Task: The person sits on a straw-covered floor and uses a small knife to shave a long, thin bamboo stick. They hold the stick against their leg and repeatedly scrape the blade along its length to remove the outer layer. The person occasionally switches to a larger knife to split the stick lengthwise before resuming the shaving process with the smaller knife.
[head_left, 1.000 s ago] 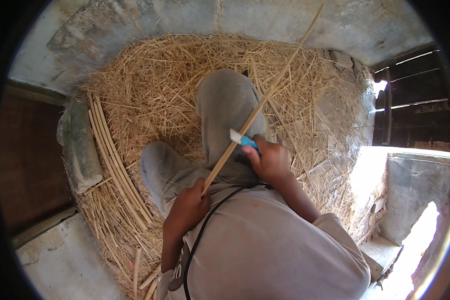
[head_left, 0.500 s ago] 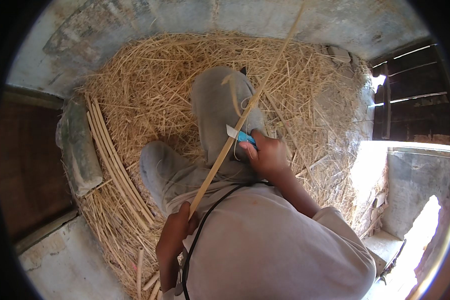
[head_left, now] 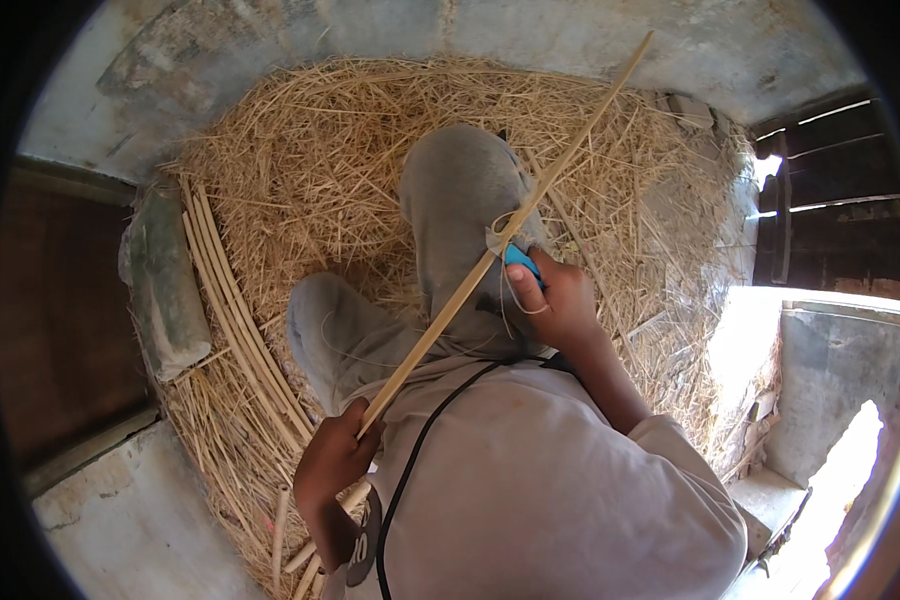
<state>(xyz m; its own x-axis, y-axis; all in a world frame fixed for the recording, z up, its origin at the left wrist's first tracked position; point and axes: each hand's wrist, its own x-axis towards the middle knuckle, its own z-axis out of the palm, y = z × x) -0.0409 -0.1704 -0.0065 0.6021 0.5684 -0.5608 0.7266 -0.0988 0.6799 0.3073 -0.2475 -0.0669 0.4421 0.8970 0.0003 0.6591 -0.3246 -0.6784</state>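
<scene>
A long, thin bamboo strip [head_left: 440, 322] runs slantwise across my raised knee, its far tip pointing up and to the right. My left hand [head_left: 336, 452] is closed around its near end, beside my waist. In my right hand [head_left: 560, 303] is a blue utility knife [head_left: 523, 264], gripped with the thumb along its side. Its blade lies against the strip over the knee. A thin curled shaving loops up from the strip by the blade, and fine fibres hang near the hand.
Straw [head_left: 310, 150] covers the floor. Several pale bamboo strips [head_left: 232, 310] lie at the left, beside a thick greenish log [head_left: 166, 285]. Short cut pieces [head_left: 280, 535] rest at the lower left. A concrete wall [head_left: 370, 35] stands ahead, and dark wooden slats [head_left: 840, 205] are at the right.
The strip's near end and my left hand have shifted slightly left and down. The blade remains at the strip, where a curled shaving now shows. The earlier long hanging peel is gone from over the knee.
</scene>
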